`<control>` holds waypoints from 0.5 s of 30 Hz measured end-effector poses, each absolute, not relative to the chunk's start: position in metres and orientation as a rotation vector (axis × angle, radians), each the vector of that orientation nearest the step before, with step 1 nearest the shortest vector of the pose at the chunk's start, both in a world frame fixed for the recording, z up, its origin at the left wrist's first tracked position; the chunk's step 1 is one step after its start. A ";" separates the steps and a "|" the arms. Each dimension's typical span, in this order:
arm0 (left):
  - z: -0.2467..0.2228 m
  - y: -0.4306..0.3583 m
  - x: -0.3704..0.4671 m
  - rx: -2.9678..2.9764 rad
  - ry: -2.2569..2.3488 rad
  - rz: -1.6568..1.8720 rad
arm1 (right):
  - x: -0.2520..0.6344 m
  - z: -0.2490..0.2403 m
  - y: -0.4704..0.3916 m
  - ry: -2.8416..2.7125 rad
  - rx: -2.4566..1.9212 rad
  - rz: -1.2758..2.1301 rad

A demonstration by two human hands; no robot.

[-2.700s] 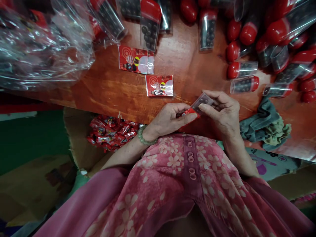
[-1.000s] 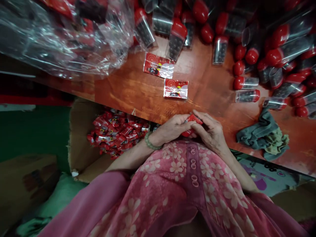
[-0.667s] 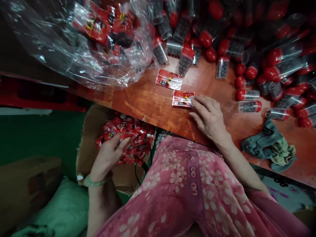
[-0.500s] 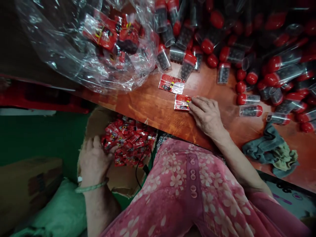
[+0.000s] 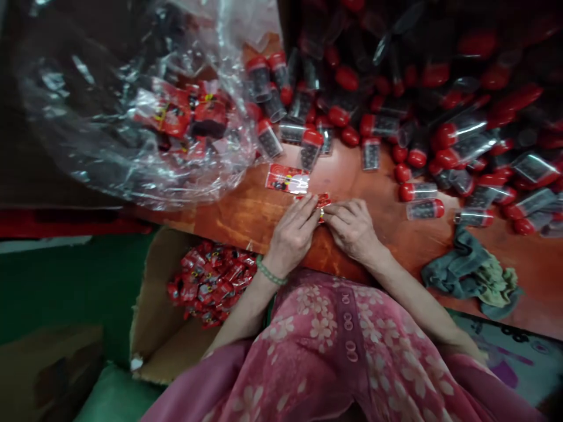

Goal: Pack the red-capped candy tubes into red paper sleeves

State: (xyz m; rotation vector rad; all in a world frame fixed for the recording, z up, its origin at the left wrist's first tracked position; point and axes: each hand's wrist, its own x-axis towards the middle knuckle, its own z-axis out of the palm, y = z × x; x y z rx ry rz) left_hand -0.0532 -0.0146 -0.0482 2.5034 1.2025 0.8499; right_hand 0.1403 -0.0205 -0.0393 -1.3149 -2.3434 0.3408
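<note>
Both hands meet at a small red packet (image 5: 324,200) on the wooden table (image 5: 224,220). My left hand (image 5: 294,235), with a green bracelet at the wrist, closes its fingertips on the packet's left side. On its right side, my right hand (image 5: 352,225) pinches the same packet. A second red packet (image 5: 288,179) lies flat just behind my left fingers, untouched. Clear tubes with red caps lie beyond it, among them one tube (image 5: 311,147) close to that packet.
A clear plastic bag (image 5: 185,176) with red packets stands back left. Below the table edge, a cardboard box (image 5: 152,310) holds many red packets. Many capped tubes cover the back right. A crumpled green cloth (image 5: 461,266) lies at the right.
My left hand has moved from the box up to the table and joined my right hand at the packet. The view has shifted, so the table's things appear lower and further left.
</note>
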 end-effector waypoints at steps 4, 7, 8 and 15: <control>-0.049 -0.012 -0.056 2.560 1.256 1.023 | 0.145 -0.018 -0.019 -2.440 -1.315 0.454; -0.048 -0.009 -0.053 2.558 1.344 1.158 | 0.170 0.002 -0.019 -2.348 -1.447 0.470; -0.047 -0.008 -0.052 2.556 1.353 1.158 | 0.182 0.007 -0.019 -2.287 -1.556 0.420; -0.033 -0.006 -0.050 2.523 1.364 0.971 | 0.260 0.011 -0.018 -2.130 -2.219 0.121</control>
